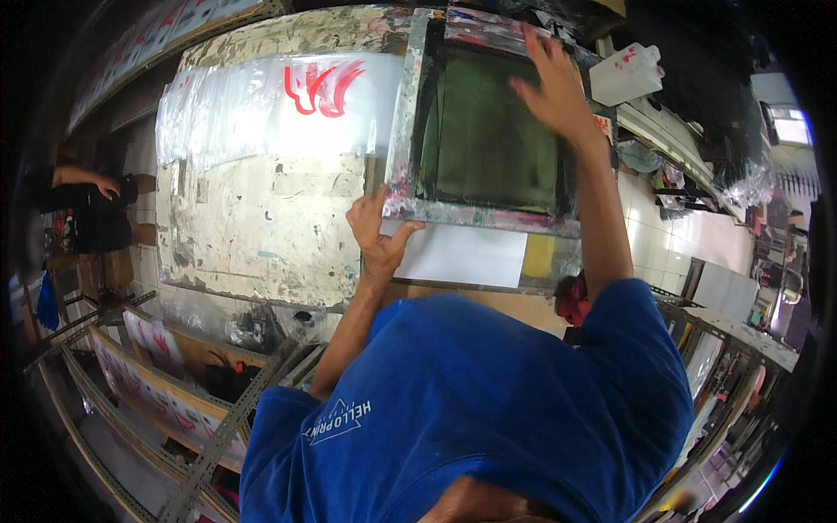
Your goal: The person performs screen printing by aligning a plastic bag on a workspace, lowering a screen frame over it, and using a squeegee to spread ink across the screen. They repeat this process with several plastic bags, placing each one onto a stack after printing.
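Note:
A screen printing frame [488,216] with a dark green mesh [488,126] lies on the worktable, its rim smeared with paint. My left hand [380,240] grips the near left corner, fingers along the left side and thumb against the near edge. Over the far right part of the frame is my right hand [558,91], open with fingers spread and slightly blurred; whether it touches the rim I cannot tell. A white sheet [466,255] shows from under the frame's near edge. Left of the frame lie clear plastic sheets or bags [227,113] with a red print [323,89].
The stained worktable [261,227] extends left. A white plastic jug [626,75] stands beyond my right hand. Metal racks [187,475] holding printed sheets are at the lower left. Another person's hand [106,186] shows at the far left.

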Tool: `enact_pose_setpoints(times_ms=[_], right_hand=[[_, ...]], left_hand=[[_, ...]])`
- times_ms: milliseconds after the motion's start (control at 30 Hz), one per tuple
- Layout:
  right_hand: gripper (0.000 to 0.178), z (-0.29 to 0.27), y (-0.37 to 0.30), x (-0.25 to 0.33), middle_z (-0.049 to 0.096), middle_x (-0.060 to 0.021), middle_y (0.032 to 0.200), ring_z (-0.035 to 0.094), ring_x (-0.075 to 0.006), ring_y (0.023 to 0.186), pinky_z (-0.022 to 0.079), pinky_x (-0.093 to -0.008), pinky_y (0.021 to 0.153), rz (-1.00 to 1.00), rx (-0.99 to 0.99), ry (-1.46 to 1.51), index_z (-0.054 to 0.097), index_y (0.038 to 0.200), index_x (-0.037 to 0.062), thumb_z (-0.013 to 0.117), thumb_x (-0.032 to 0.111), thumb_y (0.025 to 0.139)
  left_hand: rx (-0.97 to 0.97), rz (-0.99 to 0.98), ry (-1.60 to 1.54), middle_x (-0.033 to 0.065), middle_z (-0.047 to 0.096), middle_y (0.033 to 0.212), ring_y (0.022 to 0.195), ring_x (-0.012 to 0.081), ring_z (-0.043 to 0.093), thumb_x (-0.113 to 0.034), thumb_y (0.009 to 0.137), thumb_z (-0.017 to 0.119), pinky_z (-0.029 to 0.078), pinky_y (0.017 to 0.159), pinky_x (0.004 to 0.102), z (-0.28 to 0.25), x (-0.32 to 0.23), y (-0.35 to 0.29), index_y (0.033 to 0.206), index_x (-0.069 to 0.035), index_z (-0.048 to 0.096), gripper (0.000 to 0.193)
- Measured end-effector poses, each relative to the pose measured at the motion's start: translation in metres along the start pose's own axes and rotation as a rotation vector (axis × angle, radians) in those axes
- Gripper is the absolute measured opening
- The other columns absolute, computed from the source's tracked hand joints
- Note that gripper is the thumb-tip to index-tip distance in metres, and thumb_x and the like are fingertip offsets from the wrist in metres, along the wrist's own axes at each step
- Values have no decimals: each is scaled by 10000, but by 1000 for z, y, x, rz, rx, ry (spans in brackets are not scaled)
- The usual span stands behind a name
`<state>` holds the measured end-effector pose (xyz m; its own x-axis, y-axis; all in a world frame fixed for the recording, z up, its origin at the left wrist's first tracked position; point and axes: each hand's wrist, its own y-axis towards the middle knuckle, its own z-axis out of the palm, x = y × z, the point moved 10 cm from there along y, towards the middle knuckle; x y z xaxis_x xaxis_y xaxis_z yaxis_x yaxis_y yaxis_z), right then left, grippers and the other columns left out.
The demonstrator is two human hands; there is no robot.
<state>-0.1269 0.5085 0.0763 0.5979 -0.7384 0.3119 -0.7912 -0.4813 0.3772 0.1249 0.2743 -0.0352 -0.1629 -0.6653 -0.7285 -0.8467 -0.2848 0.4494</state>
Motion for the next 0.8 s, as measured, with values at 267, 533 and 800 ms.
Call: enact_pose_setpoints(times_ms=[267,533,800], right_hand=[[924,-98,-121,84,424,-130,1462,371,-360,1368,218,-548,1161,204,206,-319,305,1546,205,739,66,742],[860,-143,-84,90,480,-56,1437,405,-295,1350,209,-570,1127,-67,-168,-365,351,1523,222,750,130,767],[694,-166,-63,91,497,-165,1357,401,-339,1315,246,-510,1115,-34,-95,-379,453,1398,8,659,127,746]], left_hand=[[-88,-63,-206,111,631,960,898,272,562,-164,769,810,448,844,376,-32,-79,102,1295,50,576,614],[-15,-364,282,278,518,1297,1205,397,511,-470,862,713,437,996,476,9,51,52,1374,117,431,828],[235,-437,484,205,393,1413,1163,410,504,-320,611,919,477,913,512,50,28,1,1205,66,540,803]])
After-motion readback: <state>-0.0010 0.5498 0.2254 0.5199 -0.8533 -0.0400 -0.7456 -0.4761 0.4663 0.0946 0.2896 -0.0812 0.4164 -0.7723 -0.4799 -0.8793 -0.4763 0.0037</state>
